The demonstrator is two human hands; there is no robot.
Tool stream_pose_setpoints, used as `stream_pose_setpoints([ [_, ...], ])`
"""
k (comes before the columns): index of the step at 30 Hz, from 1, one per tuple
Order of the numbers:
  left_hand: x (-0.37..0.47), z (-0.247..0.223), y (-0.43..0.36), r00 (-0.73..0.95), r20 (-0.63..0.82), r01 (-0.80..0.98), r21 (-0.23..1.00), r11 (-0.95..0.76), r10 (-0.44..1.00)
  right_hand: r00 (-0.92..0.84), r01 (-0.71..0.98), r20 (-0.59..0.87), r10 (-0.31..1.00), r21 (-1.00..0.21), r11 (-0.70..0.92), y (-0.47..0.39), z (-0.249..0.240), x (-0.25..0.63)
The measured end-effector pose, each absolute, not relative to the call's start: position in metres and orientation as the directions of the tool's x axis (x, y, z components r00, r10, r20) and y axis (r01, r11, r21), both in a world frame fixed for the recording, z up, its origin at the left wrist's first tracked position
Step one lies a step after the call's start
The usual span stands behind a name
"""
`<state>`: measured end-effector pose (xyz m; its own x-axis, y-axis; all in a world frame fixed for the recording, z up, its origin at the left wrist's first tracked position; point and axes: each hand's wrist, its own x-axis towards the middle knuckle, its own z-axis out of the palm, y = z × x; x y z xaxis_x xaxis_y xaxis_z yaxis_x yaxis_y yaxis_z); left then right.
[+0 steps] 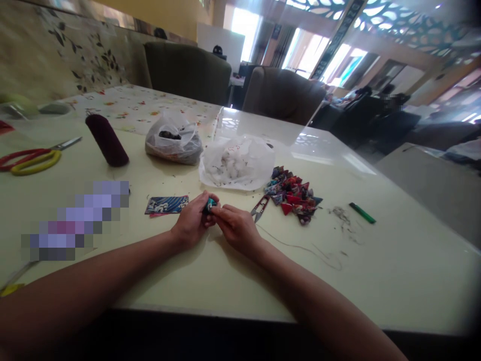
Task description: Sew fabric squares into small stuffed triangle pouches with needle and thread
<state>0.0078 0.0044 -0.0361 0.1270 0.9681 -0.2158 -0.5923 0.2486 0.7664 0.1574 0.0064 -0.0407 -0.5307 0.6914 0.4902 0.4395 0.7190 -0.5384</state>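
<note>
Left hand (193,220) and right hand (236,226) both pinch 1 small teal fabric piece (209,204) at surface centre. Thread snips (260,207) at 3 o'clock, probably open: snag risk for the right hand.

A home living room used for sewing craft: armchairs (188,70) behind the counter (376,260), bright windows (319,50), scissors (33,158), fabric scraps (291,195).

Maroon thread spool (107,139), scissors (32,159), two plastic bags (175,140), thread snips (259,207), fabric triangles pile (292,194), green lighter (362,212)
</note>
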Motion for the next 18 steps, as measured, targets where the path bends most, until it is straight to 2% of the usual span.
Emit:
stream_pose_setpoints([
  [3,0.0073,-0.0351,0.0033,0.135,-0.174,-0.538,0.814,0.219,0.976,-0.559,0.479,0.431,0.708,-0.53,0.7,0.0051,-0.0403,0.1567],
  [8,0.0079,-0.0338,0.0029,0.106,-0.155,-0.524,0.831,0.188,0.982,-0.411,0.384,0.578,0.705,-0.592,0.709,0.0021,-0.038,0.1569],
  [11,0.0072,-0.0322,0.001,0.122,-0.087,-0.453,0.882,0.134,0.989,-0.317,0.46,0.567,0.76,-0.609,0.646,0.0017,-0.0351,0.158],
  [14,0.0062,-0.0303,-0.0022,0.141,-0.036,-0.362,0.928,0.085,0.989,-0.294,0.508,0.536,0.791,-0.613,0.605,0.0027,-0.0332,0.1588],
  [18,0.0076,-0.0287,-0.0048,0.17,-0.05,-0.333,0.937,0.105,0.984,-0.272,0.535,0.508,0.817,-0.626,0.567,0.0041,-0.0312,0.1598],
])
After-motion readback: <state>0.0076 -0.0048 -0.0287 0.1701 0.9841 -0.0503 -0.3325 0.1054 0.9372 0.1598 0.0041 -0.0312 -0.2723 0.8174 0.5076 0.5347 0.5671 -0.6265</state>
